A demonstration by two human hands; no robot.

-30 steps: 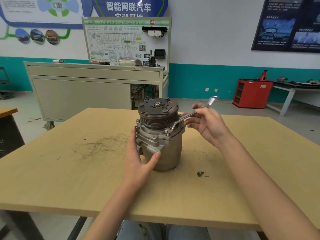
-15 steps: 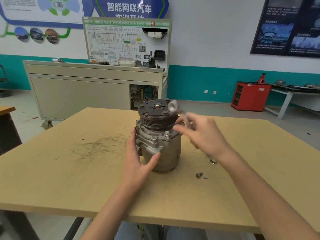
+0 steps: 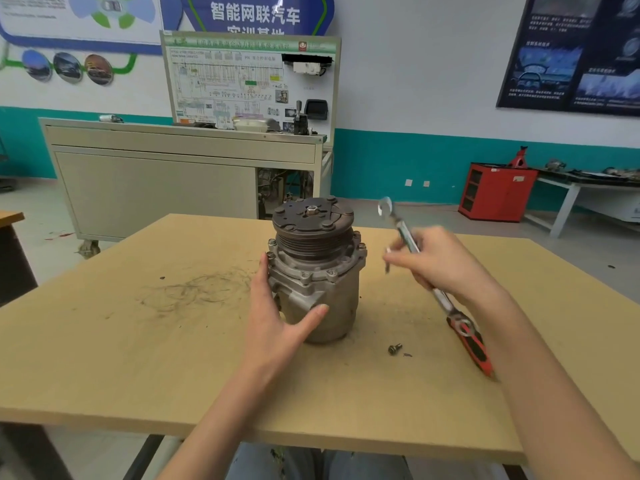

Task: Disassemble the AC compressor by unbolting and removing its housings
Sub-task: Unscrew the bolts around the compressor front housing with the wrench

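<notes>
The grey AC compressor [image 3: 332,299] stands upright in the middle of the wooden table [image 3: 138,358], its dark clutch pulley [image 3: 311,223] on top. Several bolts ring the front housing flange. My left hand [image 3: 277,327] braces the compressor's left side, fingers straight against the body and thumb laid across its front. To the right of the compressor, my right hand [image 3: 446,268] grips a silver wrench [image 3: 398,223] in the air. The wrench's upper end points up and away, clear of the bolts.
A loose bolt [image 3: 394,348] lies on the table right of the compressor's base. A red-handled ratchet [image 3: 474,344] lies on the table under my right forearm. Dark scuff marks cover the table's left part. A beige trainer cabinet [image 3: 156,188] and a red cabinet [image 3: 495,192] stand behind.
My right hand has lifted the wrench off the flange bolt and swung it out to the right. The left hand has stayed on the compressor.
</notes>
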